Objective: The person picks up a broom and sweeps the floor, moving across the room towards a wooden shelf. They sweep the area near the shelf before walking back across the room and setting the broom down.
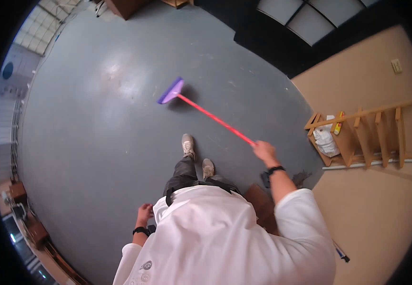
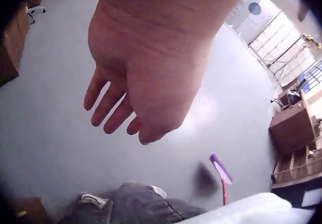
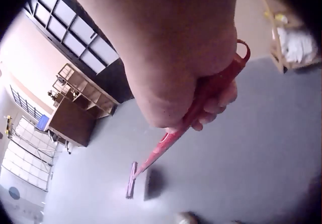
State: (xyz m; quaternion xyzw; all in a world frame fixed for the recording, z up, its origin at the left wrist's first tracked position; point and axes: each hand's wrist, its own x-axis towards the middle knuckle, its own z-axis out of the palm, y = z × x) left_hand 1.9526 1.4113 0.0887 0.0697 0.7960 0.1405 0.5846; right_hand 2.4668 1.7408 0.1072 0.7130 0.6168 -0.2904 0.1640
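Note:
My right hand [image 1: 266, 153] grips the red handle of a broom [image 1: 218, 121] close to its top end. In the right wrist view the fingers wrap round the red handle [image 3: 204, 96], and a hanging loop [image 3: 244, 50] sticks out behind the palm. The purple broom head [image 1: 172, 91] is held out ahead of the feet, with a dark shadow beside it on the grey floor [image 1: 96, 156]. At my left side hangs the left hand [image 1: 144, 213], holding nothing. Its fingers [image 2: 116, 112] are loosely bent and slightly spread in the left wrist view.
A wooden rack [image 1: 358, 137] with a white bag [image 1: 326, 141] stands against the wall on the right. Beside my legs sits a brown box [image 1: 260, 204]. Black-framed panels [image 1: 310, 23] rise at the upper right. The right wrist view shows a brown desk [image 3: 75, 121] farther off.

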